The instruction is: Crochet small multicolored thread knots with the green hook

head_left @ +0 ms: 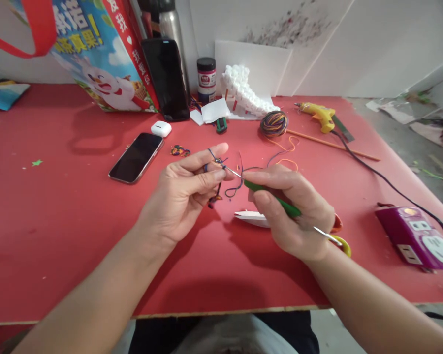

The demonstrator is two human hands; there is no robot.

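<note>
My left hand (186,189) pinches a small crocheted piece (218,161) of dark multicoloured yarn between thumb and fingers, with a strand looped over the index finger. A short worked end (214,200) dangles below it. My right hand (291,209) is wrapped round the green handle of a crochet hook (258,187); its metal tip meets the yarn at my left fingertips. Beneath the right hand lie scissors (251,219), blades pointing left, handles partly hidden. From a yarn ball (273,123) at the back, loose strands trail over the red table toward my hands.
A phone (136,157), an earbud case (161,129) and a small crocheted piece (180,150) lie left of centre. Behind stand a gift bag (107,64), an upright phone (166,78) and a jar (206,78). To the right are a glue gun (317,115), its cord and a purple power strip (417,236).
</note>
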